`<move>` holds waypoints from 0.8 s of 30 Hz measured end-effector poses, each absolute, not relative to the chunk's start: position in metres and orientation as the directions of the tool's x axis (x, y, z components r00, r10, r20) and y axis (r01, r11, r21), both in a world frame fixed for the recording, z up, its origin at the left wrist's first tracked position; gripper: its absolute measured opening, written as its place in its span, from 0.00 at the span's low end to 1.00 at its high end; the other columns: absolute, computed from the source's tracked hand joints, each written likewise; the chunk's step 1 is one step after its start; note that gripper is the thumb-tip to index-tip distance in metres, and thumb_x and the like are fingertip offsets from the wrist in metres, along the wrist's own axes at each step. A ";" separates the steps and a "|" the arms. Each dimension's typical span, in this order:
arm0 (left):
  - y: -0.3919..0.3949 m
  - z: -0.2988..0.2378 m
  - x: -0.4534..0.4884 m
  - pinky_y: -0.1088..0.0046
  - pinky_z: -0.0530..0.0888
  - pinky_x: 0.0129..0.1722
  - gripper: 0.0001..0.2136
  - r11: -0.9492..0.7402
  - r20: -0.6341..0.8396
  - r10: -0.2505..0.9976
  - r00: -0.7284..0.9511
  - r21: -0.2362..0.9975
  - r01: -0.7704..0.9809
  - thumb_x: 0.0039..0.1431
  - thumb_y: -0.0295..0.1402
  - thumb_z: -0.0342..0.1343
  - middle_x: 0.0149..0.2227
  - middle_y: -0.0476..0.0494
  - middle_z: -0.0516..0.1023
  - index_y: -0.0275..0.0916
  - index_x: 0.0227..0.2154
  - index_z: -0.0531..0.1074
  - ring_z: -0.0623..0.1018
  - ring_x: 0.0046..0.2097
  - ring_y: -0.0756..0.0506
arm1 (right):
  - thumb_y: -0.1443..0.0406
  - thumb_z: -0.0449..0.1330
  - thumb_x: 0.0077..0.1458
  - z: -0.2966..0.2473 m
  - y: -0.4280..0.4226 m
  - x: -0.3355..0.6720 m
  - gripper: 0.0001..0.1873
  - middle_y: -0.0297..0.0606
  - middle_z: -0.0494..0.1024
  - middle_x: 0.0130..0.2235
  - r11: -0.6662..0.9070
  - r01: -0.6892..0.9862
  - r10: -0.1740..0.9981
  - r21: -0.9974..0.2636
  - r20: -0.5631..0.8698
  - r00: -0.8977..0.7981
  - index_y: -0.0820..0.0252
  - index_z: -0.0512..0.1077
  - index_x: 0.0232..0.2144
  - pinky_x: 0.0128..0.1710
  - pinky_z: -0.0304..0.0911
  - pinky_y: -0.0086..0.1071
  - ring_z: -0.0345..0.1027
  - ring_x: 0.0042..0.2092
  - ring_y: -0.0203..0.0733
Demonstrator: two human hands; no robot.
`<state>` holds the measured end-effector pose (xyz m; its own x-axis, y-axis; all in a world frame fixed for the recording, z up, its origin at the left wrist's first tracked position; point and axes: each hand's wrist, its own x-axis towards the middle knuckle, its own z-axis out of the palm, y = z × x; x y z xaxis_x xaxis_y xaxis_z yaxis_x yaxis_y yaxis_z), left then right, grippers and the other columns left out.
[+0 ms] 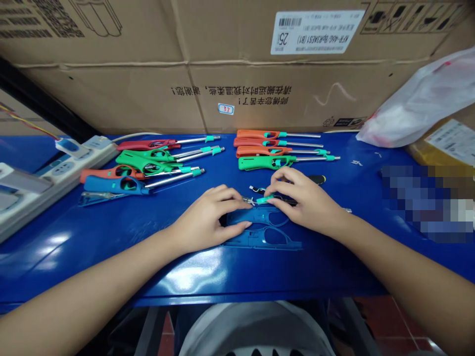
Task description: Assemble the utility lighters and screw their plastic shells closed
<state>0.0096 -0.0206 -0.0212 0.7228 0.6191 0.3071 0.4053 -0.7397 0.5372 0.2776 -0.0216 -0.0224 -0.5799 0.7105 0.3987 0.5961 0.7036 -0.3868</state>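
Observation:
Two blue plastic lighter shell halves [272,236] lie side by side on the blue table [111,237] in front of me. My left hand [210,217] rests on their left end, fingers curled and pressing down on the shell. My right hand [302,198] pinches a small teal part [264,200] with a thin metal piece just above the upper shell half. A black oval piece [317,179] lies behind my right hand.
Several finished long-nosed lighters lie in a loose pile [148,165] at the left and a neat row [274,148] behind my hands. A white power strip [48,173] sits far left. Cardboard boxes [237,64] wall the back; a plastic bag [419,104] lies at right.

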 end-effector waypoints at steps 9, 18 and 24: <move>-0.022 -0.020 0.009 0.62 0.75 0.51 0.12 -0.711 0.288 0.645 0.708 0.566 0.417 0.64 0.34 0.62 0.45 0.41 0.79 0.38 0.48 0.80 0.77 0.47 0.43 | 0.66 0.64 0.62 -0.012 -0.020 0.284 0.02 0.36 0.76 0.37 0.561 0.477 0.828 -0.677 0.442 -0.347 0.57 0.74 0.37 0.33 0.66 0.32 0.67 0.31 0.35; -0.023 -0.020 0.010 0.65 0.74 0.53 0.11 -0.657 0.363 0.723 0.588 0.624 0.423 0.65 0.33 0.60 0.46 0.42 0.78 0.39 0.49 0.79 0.78 0.48 0.44 | 0.72 0.60 0.64 -0.020 -0.024 0.280 0.10 0.41 0.78 0.43 0.710 0.471 0.699 -0.523 0.448 -0.557 0.60 0.76 0.46 0.45 0.71 0.33 0.74 0.43 0.38; -0.015 -0.025 0.009 0.59 0.74 0.51 0.10 -0.623 0.323 0.766 0.556 0.586 0.518 0.66 0.33 0.59 0.45 0.42 0.81 0.39 0.46 0.81 0.76 0.47 0.41 | 0.70 0.63 0.62 -0.014 -0.026 0.275 0.06 0.38 0.78 0.38 0.627 0.424 0.779 -0.653 0.515 -0.359 0.57 0.78 0.40 0.37 0.72 0.32 0.75 0.37 0.37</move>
